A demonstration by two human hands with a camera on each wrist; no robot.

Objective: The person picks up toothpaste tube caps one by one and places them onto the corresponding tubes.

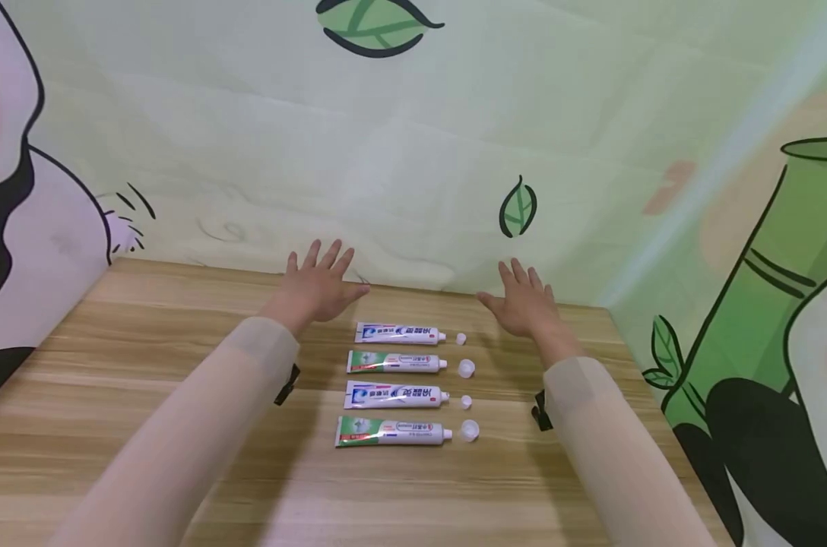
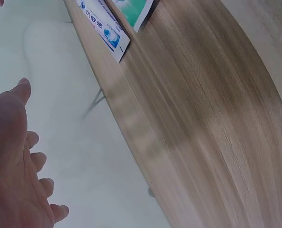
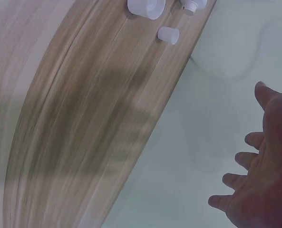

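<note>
Several toothpaste tubes lie in a column on the wooden table, nozzles to the right in the head view. The farthest is a white-and-blue tube [image 1: 398,334]; nearer come a green-and-white tube [image 1: 394,362], another white-and-blue tube [image 1: 394,396] and another green-and-white tube [image 1: 391,432]. Beside each nozzle sits a loose white cap, from the far small cap [image 1: 461,339] to the near large cap [image 1: 470,431]. My left hand [image 1: 315,287], fingers spread, is held past the tubes' far left end, holding nothing. My right hand [image 1: 523,301] is likewise spread and bare, right of the far cap.
The wooden table [image 1: 147,365] ends at a pale green backdrop [image 1: 249,152] with printed leaves and bamboo. A black strap piece [image 1: 287,385] shows at the left wrist, and a similar black piece [image 1: 541,412] at the right.
</note>
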